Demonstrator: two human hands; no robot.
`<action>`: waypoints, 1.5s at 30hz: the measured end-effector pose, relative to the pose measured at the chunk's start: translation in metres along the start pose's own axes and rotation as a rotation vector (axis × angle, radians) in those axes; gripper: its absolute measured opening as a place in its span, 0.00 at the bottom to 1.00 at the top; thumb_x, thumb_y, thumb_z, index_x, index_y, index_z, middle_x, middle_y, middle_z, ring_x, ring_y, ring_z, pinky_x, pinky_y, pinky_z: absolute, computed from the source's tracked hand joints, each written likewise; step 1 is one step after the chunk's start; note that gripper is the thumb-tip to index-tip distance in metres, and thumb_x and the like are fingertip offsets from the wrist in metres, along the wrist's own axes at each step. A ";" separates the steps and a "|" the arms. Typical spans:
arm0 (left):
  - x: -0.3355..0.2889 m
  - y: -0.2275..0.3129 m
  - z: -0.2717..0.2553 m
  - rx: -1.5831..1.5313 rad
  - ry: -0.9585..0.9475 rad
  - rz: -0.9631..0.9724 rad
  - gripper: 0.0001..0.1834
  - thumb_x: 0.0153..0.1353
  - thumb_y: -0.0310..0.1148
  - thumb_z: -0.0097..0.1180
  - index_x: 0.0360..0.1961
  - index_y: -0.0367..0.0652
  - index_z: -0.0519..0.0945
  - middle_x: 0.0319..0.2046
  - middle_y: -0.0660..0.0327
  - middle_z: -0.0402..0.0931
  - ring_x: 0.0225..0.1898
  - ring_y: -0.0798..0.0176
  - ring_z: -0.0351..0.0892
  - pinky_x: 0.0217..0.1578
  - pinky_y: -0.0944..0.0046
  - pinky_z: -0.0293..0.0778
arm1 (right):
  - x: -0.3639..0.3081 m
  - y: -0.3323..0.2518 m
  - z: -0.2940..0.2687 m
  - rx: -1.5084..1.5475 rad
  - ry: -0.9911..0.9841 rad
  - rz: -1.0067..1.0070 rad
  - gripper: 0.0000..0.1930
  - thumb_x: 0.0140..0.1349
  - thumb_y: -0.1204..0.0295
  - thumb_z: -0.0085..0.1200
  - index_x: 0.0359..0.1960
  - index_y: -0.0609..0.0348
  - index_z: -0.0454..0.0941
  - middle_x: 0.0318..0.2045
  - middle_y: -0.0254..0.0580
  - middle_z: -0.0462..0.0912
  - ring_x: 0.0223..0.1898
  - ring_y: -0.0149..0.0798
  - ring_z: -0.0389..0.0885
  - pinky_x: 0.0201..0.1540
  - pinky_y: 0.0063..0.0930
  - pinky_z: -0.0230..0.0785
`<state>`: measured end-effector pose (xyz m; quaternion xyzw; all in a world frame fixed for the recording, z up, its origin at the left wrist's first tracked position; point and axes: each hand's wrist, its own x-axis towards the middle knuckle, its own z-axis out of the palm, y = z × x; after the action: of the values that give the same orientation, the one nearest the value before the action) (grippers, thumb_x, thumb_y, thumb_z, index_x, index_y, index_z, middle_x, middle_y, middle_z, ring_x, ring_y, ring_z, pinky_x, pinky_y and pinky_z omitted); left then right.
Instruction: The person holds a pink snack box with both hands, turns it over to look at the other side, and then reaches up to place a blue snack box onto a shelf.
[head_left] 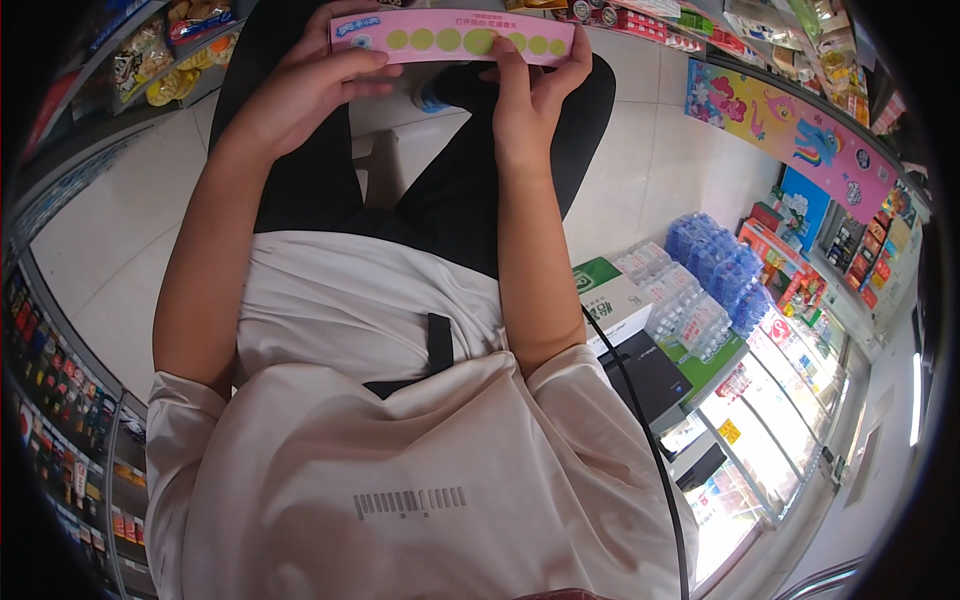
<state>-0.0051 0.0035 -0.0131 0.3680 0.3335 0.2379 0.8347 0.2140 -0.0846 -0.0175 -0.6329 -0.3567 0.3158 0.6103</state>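
Note:
A long pink cardboard strip [430, 54] with a row of yellow-green dots lies level across both my hands, above my knees. My left hand [305, 92] grips its left end, thumb on the front and the other fingers partly hidden around the edge. At the right end, my right hand [530, 105] holds it between fingers, one of them lying on the dots. Whether the strip is flat or the front of a box, I cannot tell.
Stocked snack shelves [165, 60] stand ahead and at left. Right are shrink-wrapped bottle packs [690, 305], blue-wrapped packs [715, 260], a white-and-green carton [612, 300] and a glass display case [770, 400]. A black cable [640, 410] hangs beside my right arm.

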 end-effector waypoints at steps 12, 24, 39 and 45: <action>-0.002 -0.006 0.007 0.064 0.009 0.024 0.32 0.69 0.28 0.56 0.72 0.44 0.60 0.59 0.50 0.76 0.56 0.56 0.81 0.58 0.55 0.78 | -0.005 -0.010 -0.013 0.035 0.020 0.011 0.36 0.69 0.76 0.56 0.73 0.59 0.47 0.60 0.49 0.68 0.50 0.36 0.78 0.42 0.28 0.79; -0.009 -0.008 0.014 0.070 0.000 0.035 0.34 0.69 0.29 0.57 0.73 0.44 0.58 0.60 0.48 0.74 0.57 0.54 0.81 0.59 0.55 0.78 | -0.009 -0.008 -0.022 0.033 0.019 -0.036 0.33 0.69 0.76 0.54 0.71 0.59 0.50 0.63 0.50 0.65 0.50 0.39 0.79 0.40 0.30 0.82; -0.008 -0.008 0.003 -0.021 -0.011 0.031 0.31 0.70 0.32 0.55 0.72 0.44 0.60 0.61 0.46 0.73 0.59 0.52 0.80 0.60 0.53 0.76 | -0.007 -0.014 -0.020 0.095 0.016 0.031 0.27 0.71 0.70 0.37 0.70 0.58 0.52 0.63 0.51 0.67 0.52 0.45 0.80 0.43 0.40 0.81; -0.007 -0.007 0.001 -0.043 -0.011 0.021 0.31 0.70 0.32 0.53 0.72 0.44 0.60 0.61 0.47 0.73 0.59 0.51 0.80 0.61 0.52 0.76 | -0.005 -0.013 -0.019 0.132 0.022 0.043 0.27 0.71 0.69 0.38 0.70 0.58 0.53 0.63 0.50 0.68 0.52 0.45 0.80 0.43 0.40 0.81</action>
<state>-0.0080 -0.0055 -0.0149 0.3549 0.3196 0.2518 0.8417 0.2260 -0.0995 -0.0038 -0.6024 -0.3146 0.3447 0.6476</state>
